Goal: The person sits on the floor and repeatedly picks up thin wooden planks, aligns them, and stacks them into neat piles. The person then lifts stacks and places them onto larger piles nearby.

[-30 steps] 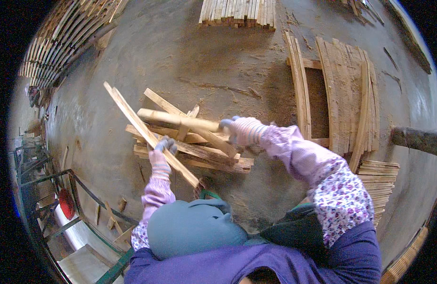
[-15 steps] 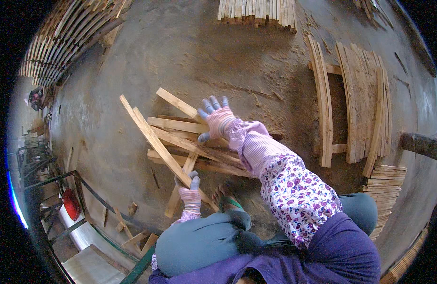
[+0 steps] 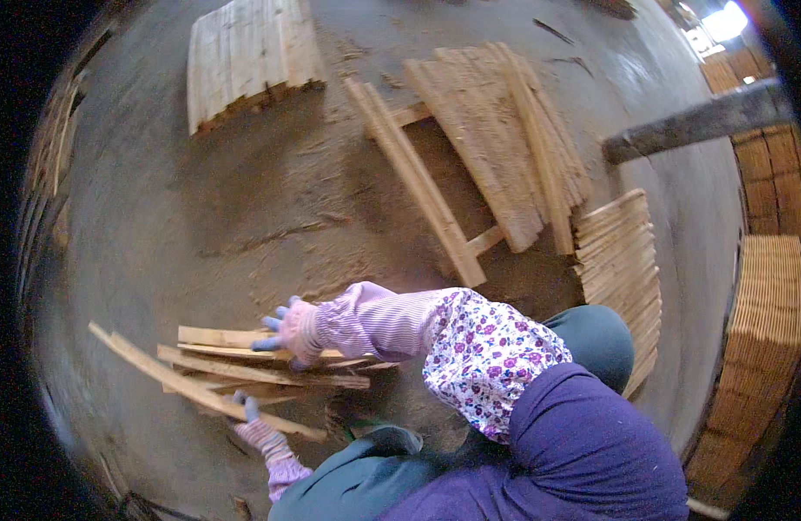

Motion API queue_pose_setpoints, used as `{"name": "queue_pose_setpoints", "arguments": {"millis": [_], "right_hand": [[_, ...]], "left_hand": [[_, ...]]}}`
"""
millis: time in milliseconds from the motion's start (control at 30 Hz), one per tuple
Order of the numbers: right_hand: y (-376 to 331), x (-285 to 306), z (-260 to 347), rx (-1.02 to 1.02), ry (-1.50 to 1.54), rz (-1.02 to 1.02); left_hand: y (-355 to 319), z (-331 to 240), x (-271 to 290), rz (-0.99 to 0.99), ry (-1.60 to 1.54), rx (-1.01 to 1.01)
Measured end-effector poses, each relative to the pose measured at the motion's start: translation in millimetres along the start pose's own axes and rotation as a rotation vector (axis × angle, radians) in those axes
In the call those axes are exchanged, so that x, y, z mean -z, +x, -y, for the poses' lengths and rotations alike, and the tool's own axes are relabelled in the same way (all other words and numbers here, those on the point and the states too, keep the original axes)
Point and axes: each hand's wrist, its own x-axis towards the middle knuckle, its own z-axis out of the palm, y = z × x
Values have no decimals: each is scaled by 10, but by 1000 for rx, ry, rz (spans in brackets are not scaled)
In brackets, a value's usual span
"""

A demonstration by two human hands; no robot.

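Observation:
My left hand (image 3: pixel 261 432), in a striped knit glove with grey fingertips, is closed around long wooden strips (image 3: pixel 170 378) at their near end. They slant away to the far left, at least two lying side by side. My right hand (image 3: pixel 296 333), gloved the same way, has its fingers spread over a loose pile of wooden strips (image 3: pixel 261 372) on the floor. Whether its palm presses on the top pieces I cannot tell. The pile lies in front of my bent knees, its pieces crossing at slightly different angles.
Ahead to the right, planks (image 3: pixel 483 139) lie across two cross pieces, with a paired strip (image 3: pixel 418 182) apart from them. A neat strip stack (image 3: pixel 254 52) stands far left, another (image 3: pixel 622 269) beside my right knee. A dark post (image 3: pixel 695 122) and tall wood stacks (image 3: pixel 756 347) line the right.
The view has swung to the right, so the pile and both hands appear farther left. My left hand still grips the strips; my right hand remains spread at the pile.

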Motion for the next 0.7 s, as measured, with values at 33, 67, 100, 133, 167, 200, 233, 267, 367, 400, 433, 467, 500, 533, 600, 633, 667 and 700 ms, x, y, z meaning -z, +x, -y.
{"name": "queue_pose_setpoints", "arguments": {"millis": [33, 67, 100, 133, 167, 200, 233, 267, 367, 400, 433, 467, 500, 533, 600, 633, 667, 700], "right_hand": [[-181, 202, -81, -1, 16, -59], [-329, 297, -271, -41, 40, -223], [-533, 533, -468, -108, 33, -323], [-792, 971, -633, -199, 108, -261], [-1140, 1105, -920, -297, 144, -280], [-1556, 1058, -1229, -361, 44, -430], [-1984, 1013, -1454, -457, 3, -501], [-2403, 841, -1673, -673, 10, -501], [-3392, 510, -1799, -1001, 59, -409], [-3592, 411, -1812, -1126, 101, -319], [-3742, 328, -1828, -1254, 142, -224], [-3822, 205, -1889, -1258, 122, -249], [-3845, 41, -1981, -1255, 110, -277], [-3863, -63, -2053, -1253, 98, -302], [-3816, -25, -2116, -1206, 325, -351], [-3807, 23, -2156, -1188, 433, -376], [-3895, -63, -2282, -1218, 454, -467], [-3973, -123, -2322, -1165, 594, -565]], "left_hand": [[-31, -135, -30, 18, 103, 53], [-93, -245, -96, 43, 57, 31], [-142, -418, -94, 46, 12, -2], [-129, -675, -82, 98, 6, -48], [-127, -855, -205, 174, -26, -83], [-110, -996, -340, 253, -59, -124], [-181, -1164, -509, 348, -5, -139], [-256, -1329, -691, 446, 46, -157], [-759, -2041, -1541, 674, 1, -36], [-881, -2128, -1781, 731, 23, -1], [-1005, -2173, -2037, 794, 44, 38], [-1158, -2236, -2304, 845, 22, 60], [-1316, -2305, -2545, 890, 8, 79], [-1469, -2354, -2774, 924, -7, 63], [-1647, -2350, -3134, 934, -1, 51], [-1679, -2297, -3319, 929, 5, 47], [-1789, -2225, -3542, 938, -27, 42], [-1842, -2131, -3711, 934, -59, 35]]}}
